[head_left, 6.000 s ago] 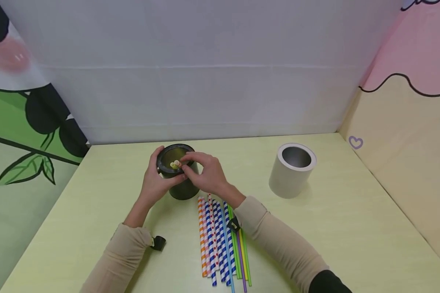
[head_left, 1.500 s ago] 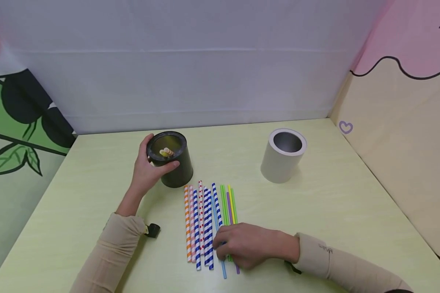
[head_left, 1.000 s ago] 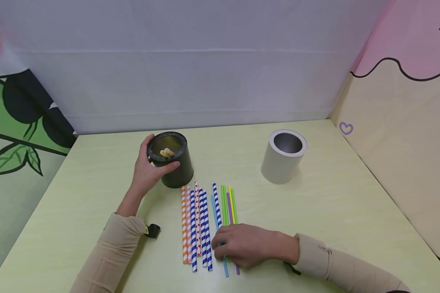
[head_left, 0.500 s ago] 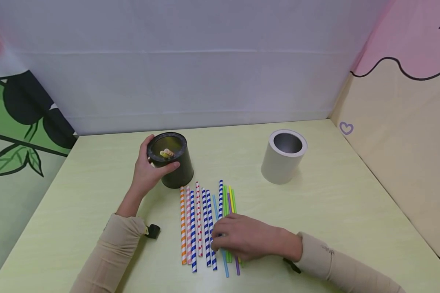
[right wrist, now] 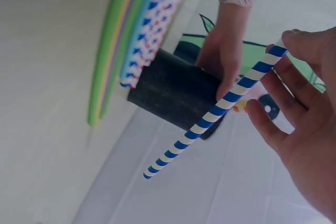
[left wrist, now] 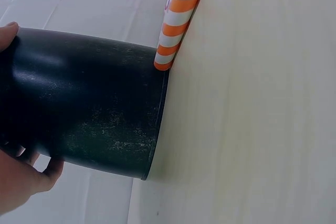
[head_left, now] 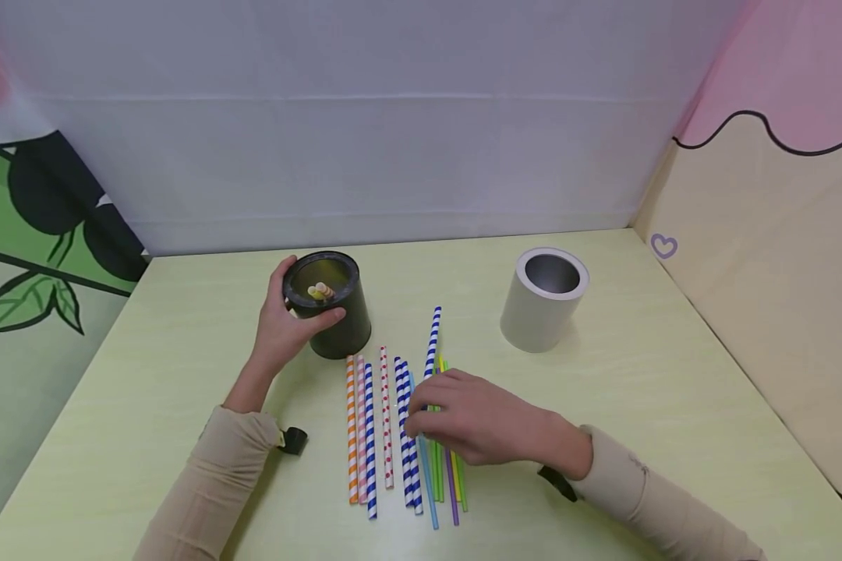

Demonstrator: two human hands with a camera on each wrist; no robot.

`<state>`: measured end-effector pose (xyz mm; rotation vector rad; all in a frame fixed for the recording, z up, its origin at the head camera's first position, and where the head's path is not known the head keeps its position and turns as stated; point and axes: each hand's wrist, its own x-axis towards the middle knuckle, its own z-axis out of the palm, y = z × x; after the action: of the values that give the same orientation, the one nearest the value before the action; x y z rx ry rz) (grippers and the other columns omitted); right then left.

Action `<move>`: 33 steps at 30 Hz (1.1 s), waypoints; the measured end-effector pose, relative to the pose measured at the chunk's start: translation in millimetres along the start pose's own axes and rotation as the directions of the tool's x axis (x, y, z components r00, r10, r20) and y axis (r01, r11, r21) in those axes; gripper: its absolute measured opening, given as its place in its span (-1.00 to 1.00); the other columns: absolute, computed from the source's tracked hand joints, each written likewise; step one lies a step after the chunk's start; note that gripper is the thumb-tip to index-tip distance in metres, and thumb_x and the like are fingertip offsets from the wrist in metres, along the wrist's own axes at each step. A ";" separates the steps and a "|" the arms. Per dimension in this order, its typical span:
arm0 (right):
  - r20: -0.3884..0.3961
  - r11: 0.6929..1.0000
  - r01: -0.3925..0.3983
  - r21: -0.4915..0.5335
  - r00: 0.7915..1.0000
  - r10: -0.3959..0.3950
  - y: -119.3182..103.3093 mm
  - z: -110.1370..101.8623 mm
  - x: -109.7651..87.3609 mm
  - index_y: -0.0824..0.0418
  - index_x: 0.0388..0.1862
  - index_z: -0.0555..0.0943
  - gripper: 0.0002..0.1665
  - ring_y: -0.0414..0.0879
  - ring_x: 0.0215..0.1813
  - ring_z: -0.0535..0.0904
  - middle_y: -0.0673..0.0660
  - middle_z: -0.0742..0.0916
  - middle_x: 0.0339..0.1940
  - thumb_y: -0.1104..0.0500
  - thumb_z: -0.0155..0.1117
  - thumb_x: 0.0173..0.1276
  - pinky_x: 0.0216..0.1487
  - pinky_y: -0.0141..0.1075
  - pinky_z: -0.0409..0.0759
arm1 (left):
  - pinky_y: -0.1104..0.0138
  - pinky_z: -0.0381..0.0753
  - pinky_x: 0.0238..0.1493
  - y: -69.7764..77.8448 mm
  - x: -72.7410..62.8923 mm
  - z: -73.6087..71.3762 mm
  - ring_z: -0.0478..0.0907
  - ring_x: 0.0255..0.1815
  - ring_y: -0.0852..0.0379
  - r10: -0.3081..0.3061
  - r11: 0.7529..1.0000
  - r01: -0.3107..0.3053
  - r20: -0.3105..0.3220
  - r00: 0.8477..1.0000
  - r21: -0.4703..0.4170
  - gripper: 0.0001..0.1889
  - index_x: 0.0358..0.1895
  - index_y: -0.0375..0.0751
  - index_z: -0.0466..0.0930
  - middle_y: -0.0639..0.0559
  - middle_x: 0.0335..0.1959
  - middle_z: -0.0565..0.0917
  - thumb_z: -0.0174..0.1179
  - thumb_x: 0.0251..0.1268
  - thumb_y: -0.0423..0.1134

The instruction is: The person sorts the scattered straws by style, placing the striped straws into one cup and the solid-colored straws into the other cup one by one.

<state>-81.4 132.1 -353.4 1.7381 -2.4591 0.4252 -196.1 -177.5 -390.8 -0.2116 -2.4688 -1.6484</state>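
Note:
My left hand (head_left: 281, 323) grips the dark cylindrical holder (head_left: 340, 331) near its rim, thumb in front and fingers behind. Ends of a few straws (head_left: 321, 291) show inside it. Between thumb and fingers, my right hand (head_left: 480, 417) pinches a blue-and-white striped straw (right wrist: 210, 116), raised off the table and pointing toward the back. Below that hand lies a row of straws: an orange-striped straw (head_left: 352, 428), a pink one (head_left: 362, 467), a red-dotted one (head_left: 386, 421), several blue-striped ones, and plain blue, green, purple and yellow ones, partly hidden by the hand.
A white cylindrical holder (head_left: 542, 308) stands at the back right of the pale table (head_left: 638, 374). A grey-white wall (head_left: 393, 171) closes off the back, with printed panels at both sides. In the left wrist view, the orange-striped straw (left wrist: 176, 19) overlaps the dark holder's base.
Earlier, both hands were at the dark holder; then the right hand went down to the straws. It has now lifted a blue-striped straw forward and up. The left hand keeps its hold.

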 end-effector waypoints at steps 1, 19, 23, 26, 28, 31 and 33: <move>-0.027 1.000 0.006 0.000 1.000 -0.006 1.2 -3.4 0.5 -0.03 -0.02 0.60 -0.79 -0.19 0.17 0.48 -0.09 0.62 -0.02 0.17 0.20 0.39 0.24 -0.27 0.41 | -0.09 0.27 0.26 0.0 0.3 -0.1 0.25 0.32 -0.05 0.001 1.000 -0.001 0.000 1.000 0.000 0.10 0.51 0.15 -0.06 -0.04 0.37 0.29 0.52 -0.08 -0.10; -0.343 0.989 0.138 -0.059 0.927 -0.150 5.4 -61.6 20.2 0.11 -0.11 0.59 -0.84 -0.11 0.02 0.53 0.01 0.63 -0.10 0.26 0.21 0.35 0.17 -0.25 0.46 | -0.11 0.22 0.28 7.5 1.7 -1.9 0.23 0.35 -0.05 0.013 1.000 -0.013 -0.004 1.000 0.007 0.12 0.52 0.11 -0.07 -0.03 0.39 0.28 0.52 -0.09 -0.13; -0.387 0.984 0.161 -0.074 0.905 -0.177 2.7 -71.9 25.5 0.13 -0.13 0.59 -0.86 -0.08 0.02 0.54 0.03 0.64 -0.11 0.25 0.23 0.34 0.17 -0.23 0.47 | -0.10 0.22 0.29 7.1 1.2 -2.1 0.23 0.35 -0.05 0.010 1.000 -0.010 -0.009 1.000 0.012 0.13 0.52 0.12 -0.07 -0.02 0.39 0.28 0.53 -0.11 -0.14; -0.421 0.983 0.172 -0.069 0.888 -0.185 0.8 -78.8 29.4 0.14 -0.13 0.60 -0.85 -0.07 0.03 0.55 0.05 0.66 -0.12 0.25 0.25 0.32 0.17 -0.22 0.47 | -0.12 0.22 0.29 5.1 0.6 -1.8 0.23 0.36 -0.07 0.009 1.000 -0.009 -0.008 1.000 0.017 0.14 0.52 0.11 -0.08 -0.03 0.40 0.28 0.53 -0.11 -0.14; -0.446 0.981 0.182 -0.061 0.875 -0.190 -0.2 -82.9 31.7 0.15 -0.14 0.60 -0.86 -0.06 0.02 0.54 0.06 0.66 -0.13 0.24 0.27 0.32 0.16 -0.23 0.48 | -0.14 0.23 0.28 3.8 0.1 -1.3 0.22 0.36 -0.07 0.010 1.000 -0.010 -0.007 1.000 0.022 0.14 0.53 0.11 -0.08 -0.04 0.40 0.28 0.53 -0.11 -0.13; -0.487 0.977 0.209 -0.049 0.849 -0.206 -0.1 -87.3 35.1 0.18 -0.15 0.60 -0.87 -0.05 -0.01 0.55 0.08 0.66 -0.14 0.25 0.25 0.33 0.14 -0.23 0.50 | -0.15 0.22 0.29 2.5 -0.4 -0.6 0.22 0.37 -0.07 0.014 1.000 -0.014 -0.008 1.000 0.021 0.13 0.52 0.11 -0.07 -0.05 0.39 0.29 0.53 -0.10 -0.11; -0.508 0.974 0.225 -0.039 0.834 -0.213 0.2 -90.1 37.2 0.19 -0.16 0.59 -0.89 -0.05 -0.02 0.55 0.09 0.65 -0.15 0.26 0.23 0.34 0.12 -0.23 0.51 | -0.15 0.22 0.29 1.7 -0.4 -0.1 0.22 0.36 -0.07 0.014 1.000 -0.014 -0.007 1.000 0.020 0.12 0.52 0.11 -0.06 -0.05 0.39 0.29 0.53 -0.10 -0.10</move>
<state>-101.5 123.9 -258.3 1.6234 -1.8673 0.7753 -195.3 -177.0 -389.3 -0.2195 -2.4714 -1.6155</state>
